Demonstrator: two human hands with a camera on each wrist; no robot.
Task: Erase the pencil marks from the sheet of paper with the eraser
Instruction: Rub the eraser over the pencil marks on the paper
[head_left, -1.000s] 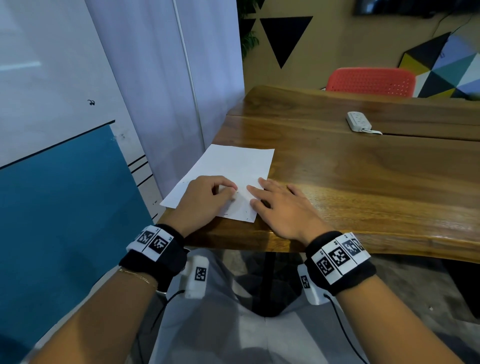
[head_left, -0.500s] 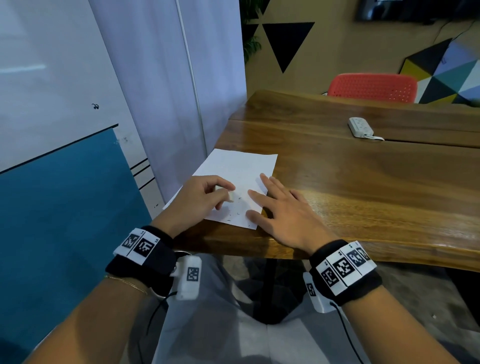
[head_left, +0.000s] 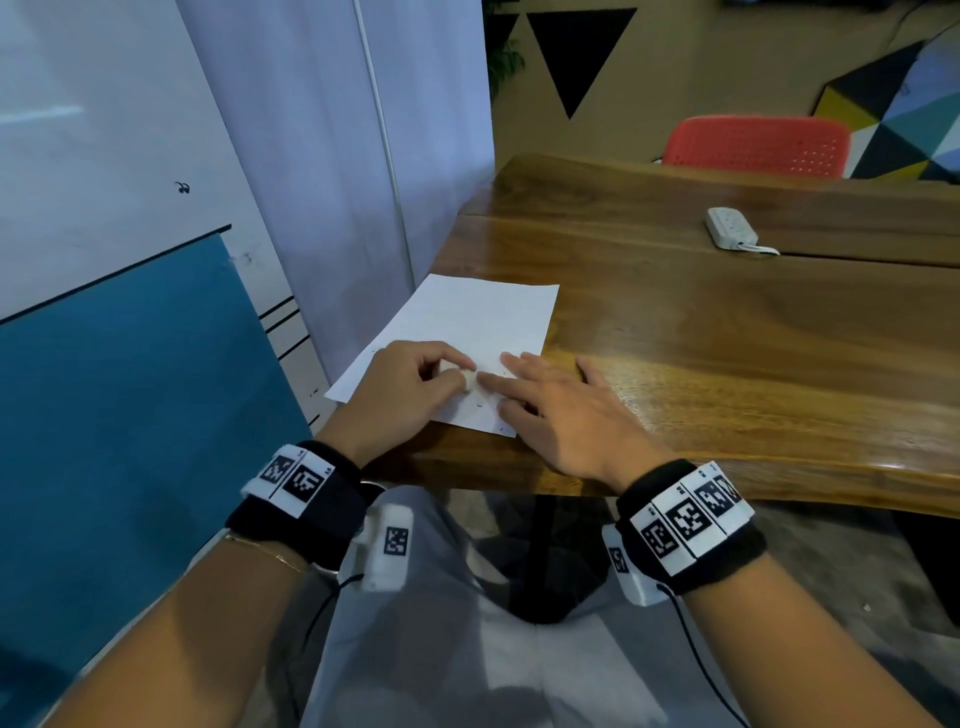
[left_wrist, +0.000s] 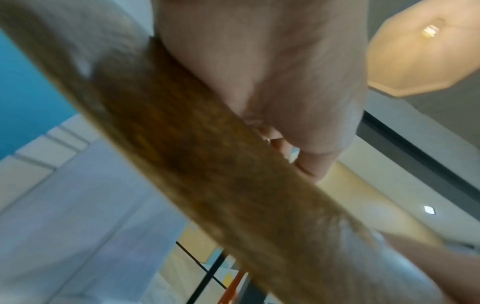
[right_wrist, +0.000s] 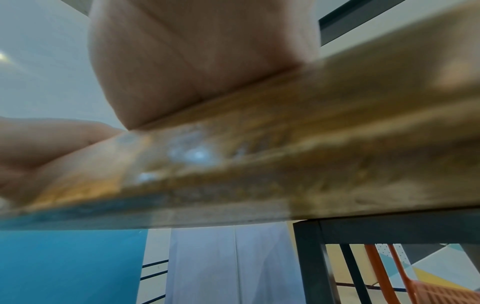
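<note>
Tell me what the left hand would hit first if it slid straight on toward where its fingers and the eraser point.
Probably the right hand: the left hand pinches the small white eraser on the white paper sheet, aimed at the right index finger close beside it.

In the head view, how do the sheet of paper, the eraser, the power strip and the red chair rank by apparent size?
Largest to smallest, as they look:
1. sheet of paper
2. red chair, partly hidden and farther away, so its rank against the paper is unsure
3. power strip
4. eraser, mostly hidden by the left hand

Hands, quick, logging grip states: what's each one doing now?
Left hand: fingers pinch the eraser on the paper.
Right hand: open, flat, pressing the paper.
</note>
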